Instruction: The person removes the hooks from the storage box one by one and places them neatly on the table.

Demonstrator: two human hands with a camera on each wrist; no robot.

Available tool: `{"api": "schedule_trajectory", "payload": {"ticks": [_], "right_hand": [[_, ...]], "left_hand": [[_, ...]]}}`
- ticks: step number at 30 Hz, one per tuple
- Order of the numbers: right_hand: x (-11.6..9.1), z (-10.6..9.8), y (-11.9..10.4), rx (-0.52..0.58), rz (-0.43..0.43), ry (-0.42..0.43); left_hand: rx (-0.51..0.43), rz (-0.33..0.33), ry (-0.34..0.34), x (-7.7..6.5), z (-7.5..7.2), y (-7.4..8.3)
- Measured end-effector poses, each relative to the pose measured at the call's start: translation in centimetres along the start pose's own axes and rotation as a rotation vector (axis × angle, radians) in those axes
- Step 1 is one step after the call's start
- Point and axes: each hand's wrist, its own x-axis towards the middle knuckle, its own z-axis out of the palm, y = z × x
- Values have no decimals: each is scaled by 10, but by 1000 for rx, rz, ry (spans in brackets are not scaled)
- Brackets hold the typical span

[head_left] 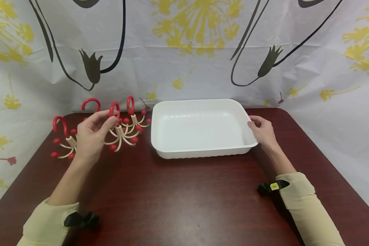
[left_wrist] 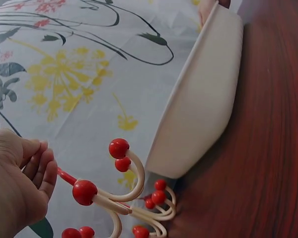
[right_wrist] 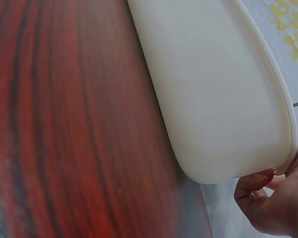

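In the head view my left hand (head_left: 90, 140) pinches the red hook of a multi-prong hook hanger (head_left: 120, 131), whose cream curved prongs end in red balls. The left wrist view shows this hanger (left_wrist: 111, 202) hanging from the fingertips, prongs spread. A white rectangular tray (head_left: 200, 130) stands in the middle of the table. At its right end my right hand (head_left: 262, 131) grips the rim, thumb on the near side; the right wrist view has the fingers curled under the rim of the tray (right_wrist: 223, 99).
More hangers of the same kind are around my left hand: one hanger (head_left: 70, 139) to its left, another hook (head_left: 91, 100) behind it, and a hanger (head_left: 134, 118) beside the tray. A patterned white cloth (head_left: 135, 75) hangs behind the dark wooden table (head_left: 184, 198).
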Motion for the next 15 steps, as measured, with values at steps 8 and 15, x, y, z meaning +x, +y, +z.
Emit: {"api": "schedule_trajectory", "payload": {"ticks": [8, 15], "right_hand": [[0, 0, 0, -7, 1, -1], [0, 0, 0, -6, -6, 6]], "left_hand": [[-10, -7, 48, -1, -10, -5], [-1, -27, 78, -2, -17, -12]]}}
